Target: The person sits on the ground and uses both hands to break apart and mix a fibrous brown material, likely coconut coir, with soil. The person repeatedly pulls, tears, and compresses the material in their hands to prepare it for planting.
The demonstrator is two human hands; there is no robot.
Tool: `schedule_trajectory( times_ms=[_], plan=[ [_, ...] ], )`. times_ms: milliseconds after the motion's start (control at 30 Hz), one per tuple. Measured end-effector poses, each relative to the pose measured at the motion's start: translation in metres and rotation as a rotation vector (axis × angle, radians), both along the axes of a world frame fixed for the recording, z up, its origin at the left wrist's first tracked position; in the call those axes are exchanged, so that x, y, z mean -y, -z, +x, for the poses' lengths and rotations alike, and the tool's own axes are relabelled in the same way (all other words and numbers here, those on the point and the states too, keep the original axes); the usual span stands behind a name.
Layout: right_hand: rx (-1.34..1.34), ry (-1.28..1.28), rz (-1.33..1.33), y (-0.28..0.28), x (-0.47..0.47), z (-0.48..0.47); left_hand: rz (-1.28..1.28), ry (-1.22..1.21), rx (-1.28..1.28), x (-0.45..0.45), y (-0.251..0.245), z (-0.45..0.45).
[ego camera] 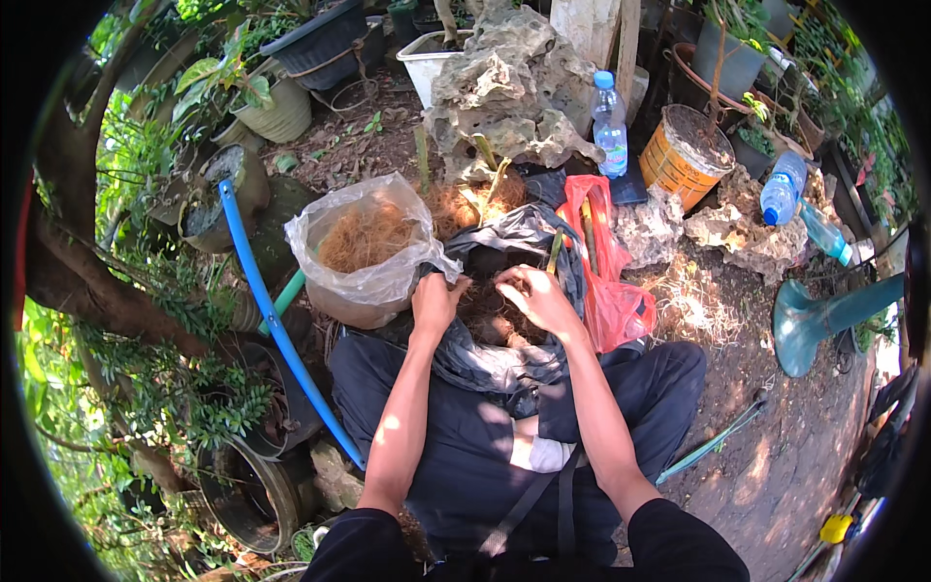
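In front of my crossed legs stands an open black plastic bag (502, 360) with dark brown fibre (502, 320) inside. My left hand (436, 298) is at the bag's left rim, fingers bent; what lies between them cannot be told. Over the bag's right part is my right hand (534, 295), its fingers curled above the fibre, any held strand too small to tell. A clear plastic bag (313, 251) of reddish-brown coconut fibre (367, 236) stands left of the black one. Cut green stems (555, 251) rise at the black bag's right side, next to a red plastic bag (607, 313).
A blue perforated strip (273, 320) curves along my left. Ahead are a porous rock (509, 87), an upright water bottle (609, 131) and an orange paint bucket (684, 160) holding a plant. Another bottle (784, 185) lies on rocks at right, near a green pipe (814, 320).
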State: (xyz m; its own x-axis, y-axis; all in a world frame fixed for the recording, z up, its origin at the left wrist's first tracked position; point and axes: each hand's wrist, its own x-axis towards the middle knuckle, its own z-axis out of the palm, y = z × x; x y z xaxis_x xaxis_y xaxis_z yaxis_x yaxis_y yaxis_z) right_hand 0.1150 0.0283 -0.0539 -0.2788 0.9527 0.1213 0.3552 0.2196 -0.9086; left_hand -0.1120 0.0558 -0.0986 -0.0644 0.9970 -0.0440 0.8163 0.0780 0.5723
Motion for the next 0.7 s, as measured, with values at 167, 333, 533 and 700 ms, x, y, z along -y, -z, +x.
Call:
schedule_trajectory(
  times_ms=[167,333,533,700],
  plan=[
    [-0.114,0.036,-0.015,0.018,-0.001,-0.004,0.022,0.067,0.534,-0.004,-0.009,-0.001],
    [0.059,0.031,-0.084,0.012,0.004,-0.025,-0.071,0.126,1.243,0.002,-0.027,0.008],
    [0.255,0.118,0.126,0.051,0.007,-0.038,-0.052,-0.090,1.046,0.004,-0.044,0.005],
    [0.662,-0.007,0.336,0.054,-0.009,-0.041,0.145,0.152,0.012,0.011,-0.030,-0.008]
  ],
)
